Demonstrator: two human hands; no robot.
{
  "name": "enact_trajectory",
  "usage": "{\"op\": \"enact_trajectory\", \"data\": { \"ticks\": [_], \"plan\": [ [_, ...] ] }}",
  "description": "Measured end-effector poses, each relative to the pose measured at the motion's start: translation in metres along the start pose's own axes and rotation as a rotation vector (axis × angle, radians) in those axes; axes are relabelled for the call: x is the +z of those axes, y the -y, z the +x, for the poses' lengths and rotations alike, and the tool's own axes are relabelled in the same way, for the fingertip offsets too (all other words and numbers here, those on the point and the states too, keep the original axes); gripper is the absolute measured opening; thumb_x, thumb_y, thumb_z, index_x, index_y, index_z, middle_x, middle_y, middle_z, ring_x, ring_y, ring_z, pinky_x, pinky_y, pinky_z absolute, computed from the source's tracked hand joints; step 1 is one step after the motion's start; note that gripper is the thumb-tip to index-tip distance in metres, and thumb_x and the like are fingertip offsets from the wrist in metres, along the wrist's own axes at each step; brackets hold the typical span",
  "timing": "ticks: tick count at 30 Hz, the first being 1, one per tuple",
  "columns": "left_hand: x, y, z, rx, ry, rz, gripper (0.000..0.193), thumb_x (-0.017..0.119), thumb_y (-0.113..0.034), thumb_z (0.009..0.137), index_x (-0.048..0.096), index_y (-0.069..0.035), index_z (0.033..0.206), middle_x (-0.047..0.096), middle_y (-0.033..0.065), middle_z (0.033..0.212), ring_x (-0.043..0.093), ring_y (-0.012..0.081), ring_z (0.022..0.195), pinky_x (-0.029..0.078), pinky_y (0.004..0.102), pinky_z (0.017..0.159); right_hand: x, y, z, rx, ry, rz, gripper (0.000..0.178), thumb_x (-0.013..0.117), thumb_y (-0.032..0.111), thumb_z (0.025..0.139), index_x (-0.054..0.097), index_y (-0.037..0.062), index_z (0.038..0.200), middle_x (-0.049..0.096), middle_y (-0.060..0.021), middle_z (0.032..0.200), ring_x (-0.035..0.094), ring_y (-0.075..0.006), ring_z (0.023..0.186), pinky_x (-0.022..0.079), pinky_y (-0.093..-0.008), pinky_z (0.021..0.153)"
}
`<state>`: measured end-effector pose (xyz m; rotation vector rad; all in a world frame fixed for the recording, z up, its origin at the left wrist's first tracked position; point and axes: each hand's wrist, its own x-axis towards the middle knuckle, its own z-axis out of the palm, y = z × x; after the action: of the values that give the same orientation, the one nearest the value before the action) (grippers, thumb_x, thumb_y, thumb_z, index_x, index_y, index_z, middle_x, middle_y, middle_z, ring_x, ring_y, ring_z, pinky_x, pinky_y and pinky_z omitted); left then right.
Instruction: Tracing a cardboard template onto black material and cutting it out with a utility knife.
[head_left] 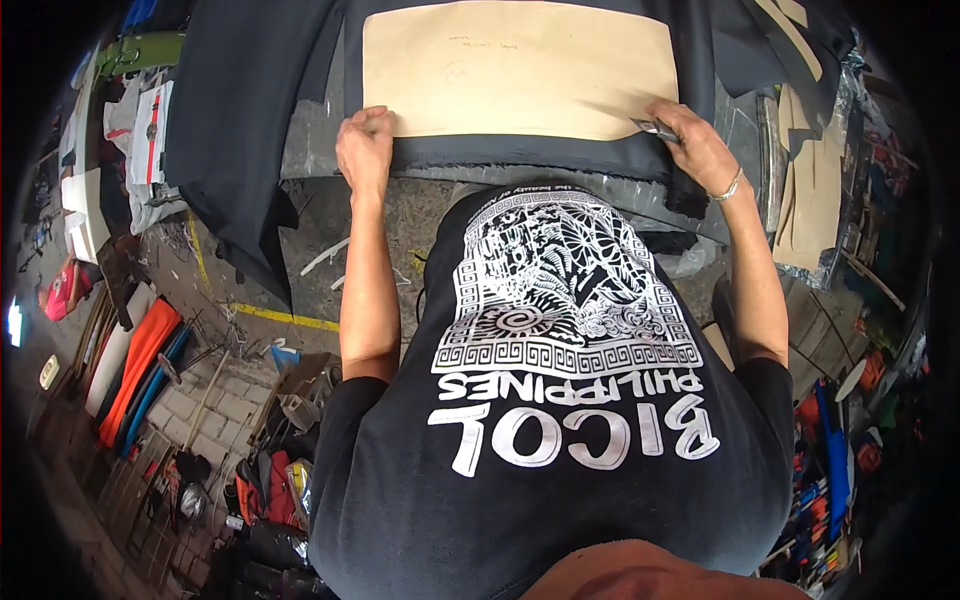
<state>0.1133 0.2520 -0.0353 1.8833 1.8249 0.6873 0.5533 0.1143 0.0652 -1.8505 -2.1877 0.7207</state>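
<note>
A large tan paper sheet [520, 75], nearly rectangular with faint handwriting, lies flat on black fabric [530, 152]. At the sheet's near left corner is my left hand [366, 145], its fingers curled and pressed together on the paper's edge. My right hand [697, 148], with a bracelet at the wrist, is at the near right corner. It grips a small cutter [655, 128], dark with a silvery end, which points left over the paper's near edge. Part of the cutter is hidden in my fingers.
More black fabric [235, 130] hangs off the grey worktable [310, 150] at the left. Tan paper pieces [808, 195] lie at the right. Rolls of orange, white and blue material [140, 370] stand at the lower left. A yellow line [280, 317] crosses the floor.
</note>
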Motion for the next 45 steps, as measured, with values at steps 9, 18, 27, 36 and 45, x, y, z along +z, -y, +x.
{"op": "enact_trajectory", "data": {
  "ticks": [9,18,27,36,45],
  "plan": [
    [0.005,-0.002,0.042,-0.183,0.096,0.173,0.084,0.086,-0.046,0.07,0.054,-0.001,0.133,0.052,0.0308,0.128,0.057,0.0491,0.113,0.049,0.0484,0.098,0.006,-0.02,-0.002,0.098,0.165,-0.104,0.05,0.062,-0.014,0.074,0.061,-0.0022,0.122,0.062,-0.0184,0.13,0.057,-0.0365,0.124,0.047,-0.0397,0.106],
    [0.0,0.01,0.054,-0.021,0.212,0.05,0.056,0.086,-0.037,0.075,0.06,-0.01,0.116,0.072,0.0204,0.106,0.068,0.0391,0.104,0.052,0.0438,0.089,0.007,-0.024,-0.003,0.15,-0.158,-0.161,0.052,0.084,0.022,0.076,0.065,0.0022,0.121,0.064,-0.0143,0.114,0.062,-0.0344,0.109,0.051,-0.0411,0.096],
    [-0.004,0.032,0.059,-0.039,0.217,-0.084,0.045,0.085,-0.032,0.078,0.073,-0.015,0.117,0.074,0.0176,0.112,0.069,0.029,0.108,0.051,0.0372,0.094,0.027,-0.07,-0.024,0.772,-0.361,-0.236,0.092,0.085,0.049,0.068,0.049,0.0027,0.139,0.067,-0.0231,0.117,0.068,-0.0412,0.102,0.055,-0.0437,0.09],
    [-0.049,0.029,0.02,-0.028,0.235,-0.028,0.043,0.081,-0.024,0.083,0.072,-0.014,0.123,0.073,0.019,0.114,0.068,0.0267,0.108,0.05,0.0358,0.095,0.022,-0.065,-0.092,0.98,-0.337,0.589,0.082,0.088,0.037,0.075,0.053,-0.0093,0.134,0.07,-0.0067,0.092,0.063,-0.0099,0.075,0.048,-0.0259,0.06],
    [-0.041,0.0,0.023,0.299,0.05,0.465,0.036,0.072,-0.017,0.078,0.074,-0.018,0.114,0.06,0.0134,0.123,0.057,0.0399,0.118,0.051,0.0486,0.094,0.004,-0.102,-0.114,0.917,-0.345,0.42,0.059,0.09,0.038,0.075,0.066,0.0001,0.114,0.06,-0.0001,0.084,0.056,-0.0103,0.076,0.048,-0.0264,0.073]
  ]
}}
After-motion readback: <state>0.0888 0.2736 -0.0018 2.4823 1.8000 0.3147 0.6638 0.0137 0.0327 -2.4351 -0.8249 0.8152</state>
